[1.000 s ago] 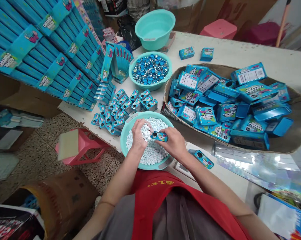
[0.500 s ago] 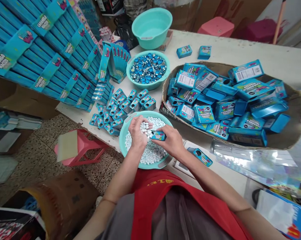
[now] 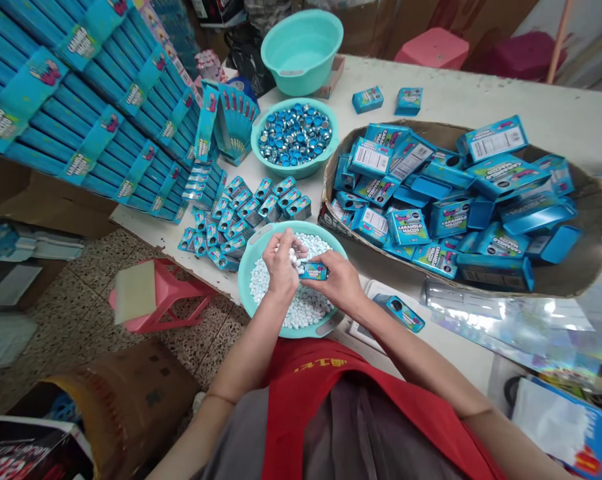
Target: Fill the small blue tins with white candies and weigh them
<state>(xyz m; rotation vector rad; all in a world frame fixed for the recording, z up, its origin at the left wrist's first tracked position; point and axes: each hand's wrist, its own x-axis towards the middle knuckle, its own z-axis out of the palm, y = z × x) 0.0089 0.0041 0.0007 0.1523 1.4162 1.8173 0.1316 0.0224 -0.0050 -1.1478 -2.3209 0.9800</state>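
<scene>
My left hand is cupped around a small heap of white candies, tipped against the end of a blue candy tin. My right hand grips that tin between thumb and fingers; its opening is hidden behind the candies. Both hands are over a turquoise basin of loose white candies. Left of the basin's far rim, several blue tins with round holes stand grouped. Another blue tin lies on a white scale by my right forearm.
A cardboard box full of blue tins stands at right. Beyond the grouped tins is a basin of metal caps, with another turquoise basin behind. Blue display packs are stacked at left. A pink stool stands below the table edge.
My left hand has tilted further toward the tin, and the heap of candies in it looks smaller. The tin has shifted slightly left, its hole now covered. The view has moved a little.
</scene>
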